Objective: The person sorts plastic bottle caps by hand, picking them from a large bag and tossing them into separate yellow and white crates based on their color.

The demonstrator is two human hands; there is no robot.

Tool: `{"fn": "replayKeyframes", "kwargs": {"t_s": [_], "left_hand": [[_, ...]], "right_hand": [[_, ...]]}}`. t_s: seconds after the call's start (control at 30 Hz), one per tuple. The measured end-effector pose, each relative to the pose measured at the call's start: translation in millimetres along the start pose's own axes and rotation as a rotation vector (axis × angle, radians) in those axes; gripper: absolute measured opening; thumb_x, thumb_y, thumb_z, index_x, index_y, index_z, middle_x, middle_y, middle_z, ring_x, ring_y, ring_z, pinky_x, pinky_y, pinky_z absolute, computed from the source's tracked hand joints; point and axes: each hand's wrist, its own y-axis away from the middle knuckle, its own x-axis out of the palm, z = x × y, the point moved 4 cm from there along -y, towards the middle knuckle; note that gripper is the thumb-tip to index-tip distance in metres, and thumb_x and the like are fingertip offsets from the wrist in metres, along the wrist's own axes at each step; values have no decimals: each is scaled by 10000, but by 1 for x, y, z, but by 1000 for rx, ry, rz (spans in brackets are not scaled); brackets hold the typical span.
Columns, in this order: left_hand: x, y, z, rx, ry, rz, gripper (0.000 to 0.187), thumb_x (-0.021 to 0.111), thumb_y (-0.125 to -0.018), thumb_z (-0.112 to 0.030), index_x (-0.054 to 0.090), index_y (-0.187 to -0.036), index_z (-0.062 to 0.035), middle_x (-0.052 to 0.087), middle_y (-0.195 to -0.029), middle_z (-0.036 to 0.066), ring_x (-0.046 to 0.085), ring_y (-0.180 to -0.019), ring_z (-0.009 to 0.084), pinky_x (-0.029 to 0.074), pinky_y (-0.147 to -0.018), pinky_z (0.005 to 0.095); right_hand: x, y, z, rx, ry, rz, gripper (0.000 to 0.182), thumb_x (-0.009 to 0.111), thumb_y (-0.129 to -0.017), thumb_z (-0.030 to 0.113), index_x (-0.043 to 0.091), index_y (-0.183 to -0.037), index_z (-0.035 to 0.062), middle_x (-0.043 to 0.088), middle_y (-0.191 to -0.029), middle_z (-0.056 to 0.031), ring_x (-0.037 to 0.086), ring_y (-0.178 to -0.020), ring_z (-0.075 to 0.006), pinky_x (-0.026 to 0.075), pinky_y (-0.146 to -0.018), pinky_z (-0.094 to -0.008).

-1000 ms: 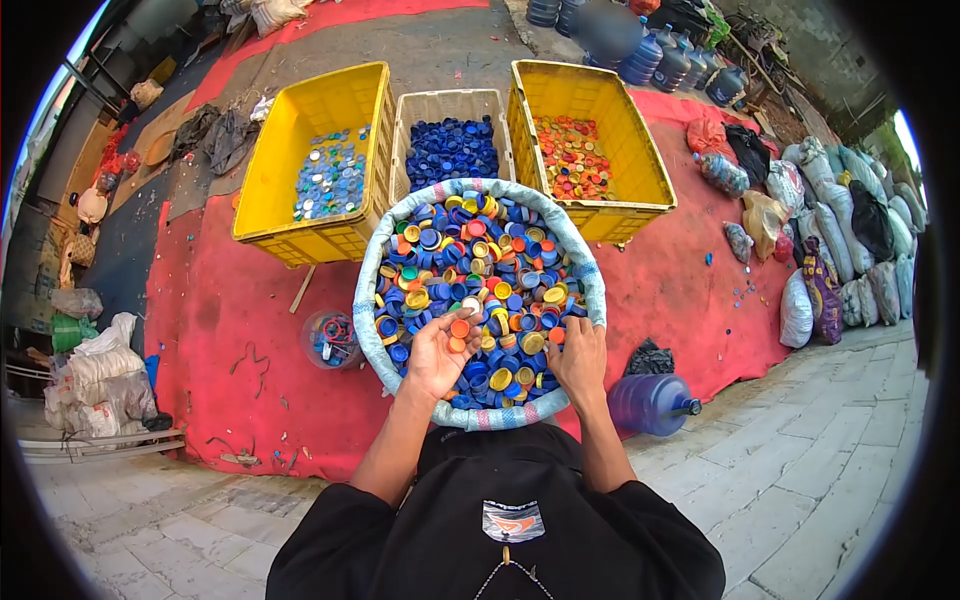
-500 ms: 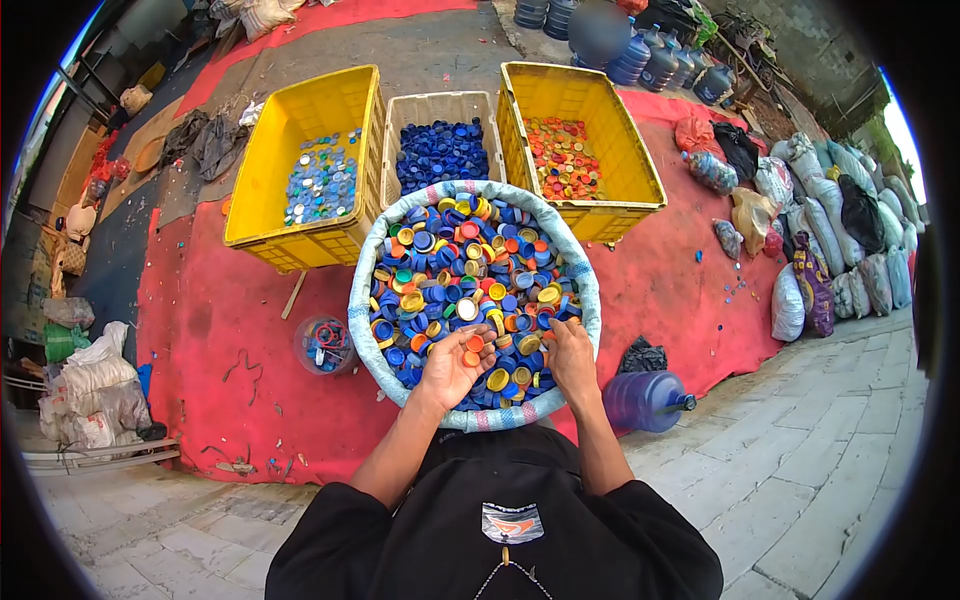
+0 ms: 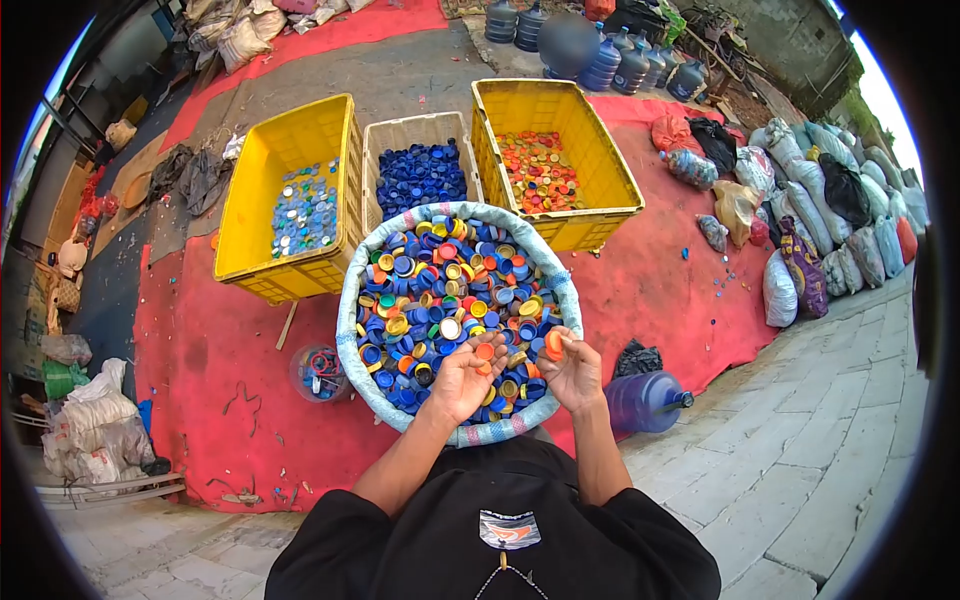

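A round basket with a pale blue cloth rim [image 3: 350,290] holds a heap of mixed bottle caps [image 3: 415,285], mostly blue, with yellow, orange and some green among them. Over its near part, my left hand [image 3: 460,385] is cupped palm up around orange bottle caps [image 3: 485,352]. To the right, my right hand [image 3: 577,378] pinches an orange bottle cap [image 3: 554,345] between thumb and fingers, just inside the basket's right rim. How many caps lie in my left palm is partly hidden by the fingers.
Beyond the basket stand a yellow crate [image 3: 245,215] with light-blue caps, a white crate [image 3: 415,130] with dark-blue caps and another yellow crate [image 3: 610,180] with orange caps. A clear tub [image 3: 318,373] sits left, a large water bottle [image 3: 645,402] right. Filled sacks [image 3: 810,215] line the far right.
My right hand has risen out of the heap and turned, now showing an orange cap in its fingers. My left hand stays cupped around orange caps. The view has shifted slightly.
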Motion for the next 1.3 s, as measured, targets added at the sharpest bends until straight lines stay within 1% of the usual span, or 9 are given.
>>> {"fn": "replayKeyframes", "kwargs": {"t_s": [0.13, 0.53, 0.7, 0.77, 0.83, 1.0, 1.13, 1.27, 1.3], "left_hand": [[11, -11, 9, -33, -13, -1, 597, 405, -667, 188, 469, -1245, 51, 527, -1257, 176, 525, -1182, 289, 419, -1075, 411], [107, -149, -13, -131, -200, 176, 403, 418, -829, 130, 432, -1230, 98, 504, -1213, 190, 549, -1119, 301, 470, -1032, 403], [167, -240, -79, 59, -169, 84, 610, 509, -844, -24, 233, -1347, 181, 276, -1452, 296, 308, -1366, 389, 266, -1171, 446], [158, -226, -93, 128, -212, 56, 727, 523, -836, -47, 128, -1395, 199, 138, -1525, 314, 200, -1424, 412, 218, -1187, 452], [131, -195, -102, 183, -212, -21, 635, 529, -864, -91, 247, -1367, 175, 219, -1499, 304, 252, -1410, 390, 244, -1178, 451], [43, -110, -114, 334, -162, -101, 337, 517, -892, -103, 518, -1173, 82, 565, -1222, 205, 545, -1185, 322, 438, -1060, 440], [-7, -47, -104, 451, -92, -158, 296, 502, -900, -89, 536, -1153, 59, 598, -1169, 180, 590, -1117, 304, 472, -1028, 435], [-33, -7, -89, 551, -99, -212, 268, 523, -887, -73, 552, -1134, 27, 597, -1151, 170, 591, -1106, 296, 477, -1022, 427], [-34, -2, -85, 569, -105, -229, 253, 525, -890, -65, 551, -1128, 17, 603, -1130, 161, 598, -1081, 284, 488, -999, 415]], "right_hand": [[-10, -1, -3, -8, -96, 83, 166, 554, -814, 56, 584, -978, 57, 583, -843, -62, 495, -675, -129, 406, -578, -264], [32, -64, 85, -263, 158, -76, 276, 583, -884, 73, 495, -1138, 10, 591, -1026, -105, 590, -890, -177, 513, -725, -298], [69, -172, 157, -433, 183, -153, 437, 585, -900, 95, 395, -1260, -64, 515, -1188, -202, 561, -1097, -301, 503, -916, -426], [55, -179, 160, -439, 181, -200, 469, 586, -892, 89, 373, -1276, -78, 467, -1255, -236, 538, -1142, -340, 496, -938, -451], [34, -165, 147, -488, 220, -194, 504, 586, -883, 80, 350, -1295, -88, 411, -1320, -269, 514, -1176, -374, 488, -953, -474], [-7, -117, 100, -466, 758, -291, 384, 608, -865, 31, 475, -1213, -60, 558, -1183, -211, 591, -1073, -267, 523, -870, -365], [2, -104, 71, -552, 1312, -247, 256, 627, -853, 14, 575, -1100, -29, 666, -977, -129, 637, -928, -158, 526, -792, -281], [12, -117, 46, -720, 1782, 41, 303, 655, -809, -9, 581, -1102, -21, 675, -1006, -139, 659, -809, -219, 533, -737, -326], [16, -121, 41, -683, 1761, 96, 336, 664, -782, -13, 573, -1106, -28, 663, -1034, -189, 654, -880, -316, 523, -783, -388]]}}
